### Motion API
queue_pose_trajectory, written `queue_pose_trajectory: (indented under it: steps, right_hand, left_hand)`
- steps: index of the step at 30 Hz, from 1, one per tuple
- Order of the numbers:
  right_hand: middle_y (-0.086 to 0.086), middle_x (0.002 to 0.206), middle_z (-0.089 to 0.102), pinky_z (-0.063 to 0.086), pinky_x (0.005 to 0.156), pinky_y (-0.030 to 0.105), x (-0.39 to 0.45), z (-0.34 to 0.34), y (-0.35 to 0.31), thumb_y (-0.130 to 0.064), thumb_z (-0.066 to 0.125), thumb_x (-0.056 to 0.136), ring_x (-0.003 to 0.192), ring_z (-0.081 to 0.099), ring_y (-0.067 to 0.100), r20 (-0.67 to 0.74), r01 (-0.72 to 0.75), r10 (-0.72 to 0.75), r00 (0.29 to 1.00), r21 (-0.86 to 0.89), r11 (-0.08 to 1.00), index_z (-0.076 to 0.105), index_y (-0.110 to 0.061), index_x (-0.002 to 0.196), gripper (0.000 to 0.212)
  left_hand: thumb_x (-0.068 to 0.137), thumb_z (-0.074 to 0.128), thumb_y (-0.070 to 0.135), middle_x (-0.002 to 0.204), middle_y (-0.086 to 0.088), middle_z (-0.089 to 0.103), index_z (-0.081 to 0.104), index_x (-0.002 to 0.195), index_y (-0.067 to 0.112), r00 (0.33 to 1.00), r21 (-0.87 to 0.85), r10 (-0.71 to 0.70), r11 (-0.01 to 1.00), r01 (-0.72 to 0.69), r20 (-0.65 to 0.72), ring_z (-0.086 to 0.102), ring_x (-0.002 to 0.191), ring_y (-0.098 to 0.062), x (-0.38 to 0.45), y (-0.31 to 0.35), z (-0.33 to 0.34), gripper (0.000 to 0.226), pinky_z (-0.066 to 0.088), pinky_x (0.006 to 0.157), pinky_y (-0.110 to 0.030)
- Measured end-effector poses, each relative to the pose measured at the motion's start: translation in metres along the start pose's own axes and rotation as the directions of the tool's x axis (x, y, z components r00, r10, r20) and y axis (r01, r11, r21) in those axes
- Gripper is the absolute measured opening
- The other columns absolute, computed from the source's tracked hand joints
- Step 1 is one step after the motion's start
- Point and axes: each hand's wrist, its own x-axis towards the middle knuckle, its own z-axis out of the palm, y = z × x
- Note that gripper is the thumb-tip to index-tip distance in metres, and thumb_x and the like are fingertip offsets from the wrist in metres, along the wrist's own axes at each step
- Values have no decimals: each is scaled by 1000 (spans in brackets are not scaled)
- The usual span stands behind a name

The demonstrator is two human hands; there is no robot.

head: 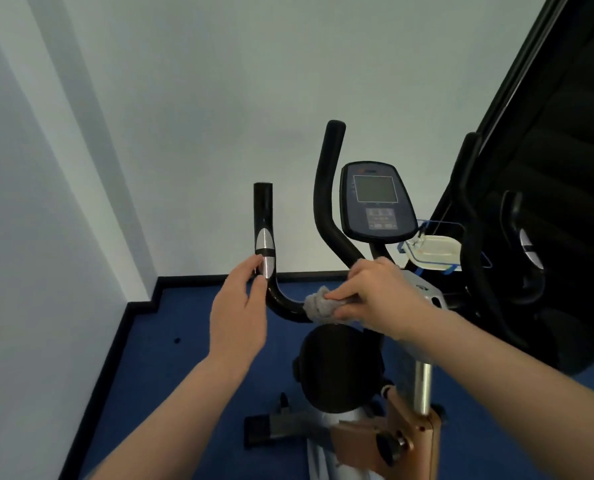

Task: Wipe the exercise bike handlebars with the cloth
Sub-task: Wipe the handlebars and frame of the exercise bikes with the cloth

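Mia: Right hand is squeezing the grey cloth around the low bend of the black handlebar. Fingers are curled on it.

Ben: And the left hand?

Mia: Its fingers are nearly straight. The tips touch the silver patch on the upright part, steadying the bar.

Ben: How will the cloth feel?

Mia: Soft and light, I think. Bunch it in your palm. The bar looks hard and shiny, maybe slippery.

Ben: Any boxes?

Mia: A clear tub sits beside the screen. I can't tell what's inside.
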Motion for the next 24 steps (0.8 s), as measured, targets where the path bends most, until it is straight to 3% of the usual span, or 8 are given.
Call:
queue_pose_trajectory:
  steps: [3,7,12,14,18,21,24]
  right_hand:
    - [1,89,65,46,79,34,-8,-1,-3,-46,70,78,86,60,19,34,-49,49,998,20,999,73,-39,99,23]
    - [-1,84,68,47,69,31,1,9,-27,-48,70,76,83,61,17,-19,-98,99,995,43,994,73,-35,98,26]
    - [0,89,74,51,76,34,28,29,-68,-55,72,70,86,65,17,-48,-237,258,965,269,934,73,-31,102,40]
    - [-4,91,75,52,78,33,24,25,-60,-54,71,73,86,66,12,20,-287,295,955,301,909,71,-35,106,38]
    - [-27,70,67,52,70,26,16,3,-34,-47,72,75,72,62,-7,186,-395,357,915,241,887,73,-40,98,24]
    - [-13,71,69,51,67,32,24,0,-44,-47,71,75,69,61,5,200,-358,336,921,91,929,74,-33,95,24]
    - [-5,73,66,47,64,33,30,16,-71,-53,70,71,73,59,16,147,-372,363,920,40,927,69,-25,87,33]
  left_hand:
    - [96,44,29,122,19,60,56,129,30,1000,19,-1,1000,0,26,53,112,3,6,1,-5,34,39,94,-18]
    - [96,45,26,109,22,63,60,124,27,998,55,61,997,-61,9,57,102,3,11,2,-7,32,40,87,-18]
    - [96,44,19,95,27,65,65,112,30,992,43,127,991,-127,3,59,93,9,19,-5,-12,29,43,77,-12]
    - [96,45,19,95,26,67,66,110,30,987,21,149,988,-150,66,61,93,7,27,-8,-22,28,41,75,-7]
    - [94,43,32,90,24,70,64,108,34,966,-23,204,979,-203,161,63,90,4,54,-14,-42,25,44,74,-11]
    - [93,43,26,92,23,65,64,108,33,953,-55,241,970,-235,181,61,88,2,67,-15,-41,26,42,72,-8]
    - [93,43,19,104,24,60,62,110,28,932,-119,312,948,-295,183,56,101,6,74,-13,-34,27,38,81,-2]
